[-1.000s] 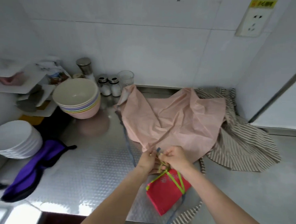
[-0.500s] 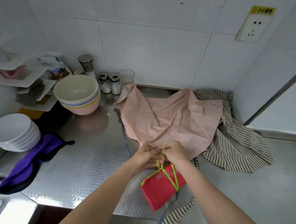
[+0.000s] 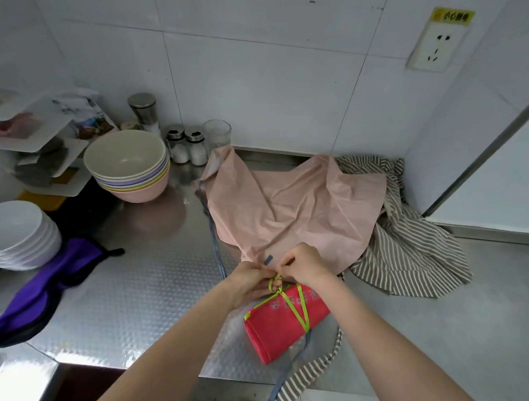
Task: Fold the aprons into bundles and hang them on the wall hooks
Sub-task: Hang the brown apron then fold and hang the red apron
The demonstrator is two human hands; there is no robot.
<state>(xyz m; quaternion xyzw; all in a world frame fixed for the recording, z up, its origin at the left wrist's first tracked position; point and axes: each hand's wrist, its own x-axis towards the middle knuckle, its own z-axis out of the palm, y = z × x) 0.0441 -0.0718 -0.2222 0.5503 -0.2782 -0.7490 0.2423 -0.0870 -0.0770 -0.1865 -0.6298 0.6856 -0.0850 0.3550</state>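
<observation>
**A:** Two hands on one knot! The red apron bundle [image 3: 283, 321] lies rolled up on the steel worktop [image 3: 146, 289], right at its near edge, with the yellow-green tie [image 3: 297, 306] crossed over it.

**B:** And that's why it sits so close: the roll rests on the worktop so both hands are free for the string. The left hand [image 3: 247, 281] has its fingers curled in at the end of the roll, gripping the tie where it loops. The right hand [image 3: 304, 264] pinches the other tail of the tie, thumb and fingertips closed tight on it, drawn slightly up and away.

**A:** Opposite pulls, I'd say, to cinch the knot so the bundle won't unroll.

**B:** That's my read. The loop looks loose, so the knot isn't finished.

**A:** And behind them?

**B:** The pink apron [image 3: 290, 208] lies spread open and crumpled, its near edge just under the hands, with a blue strap [image 3: 218, 253] trailing off its left side. The striped apron [image 3: 409, 249] is heaped to its right, partly under it, towards the corner. Neither is folded.

**A:** A purple apron [image 3: 44, 286] lies far left beside the white plates [image 3: 13, 234], well apart.

**B:** No wall hooks in view, so hanging comes later.
</observation>
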